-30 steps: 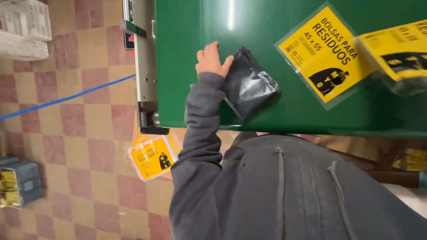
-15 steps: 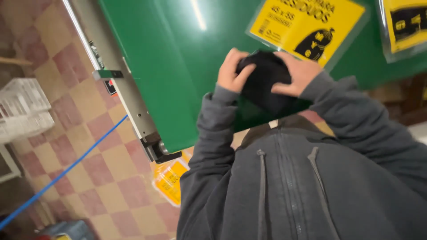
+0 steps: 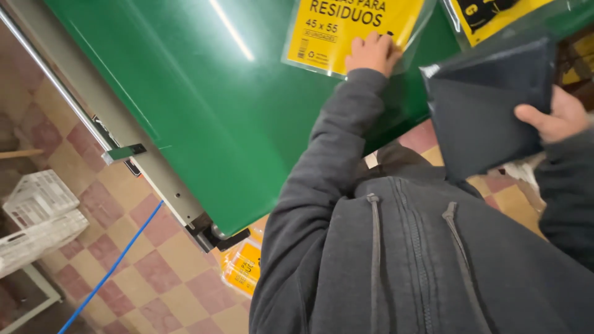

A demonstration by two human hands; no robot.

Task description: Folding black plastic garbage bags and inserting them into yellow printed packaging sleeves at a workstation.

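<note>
One folded stack of dark plastic bags [image 3: 489,105] is gripped in the right hand [image 3: 554,117], thumb over its front face, held beside the green table [image 3: 204,105]. The left hand [image 3: 371,54] is laid with fingers curled on one yellow-labelled clear packet [image 3: 352,28] on the table. A second such packet [image 3: 495,15] is seen at the top edge. More yellow packets [image 3: 244,269] lie on the checkered floor [image 3: 142,260]. Two white crates [image 3: 37,216] are stacked there.

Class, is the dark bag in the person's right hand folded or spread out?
Folded: the dark bag is a flat compact stack, gripped by the right hand.
</note>
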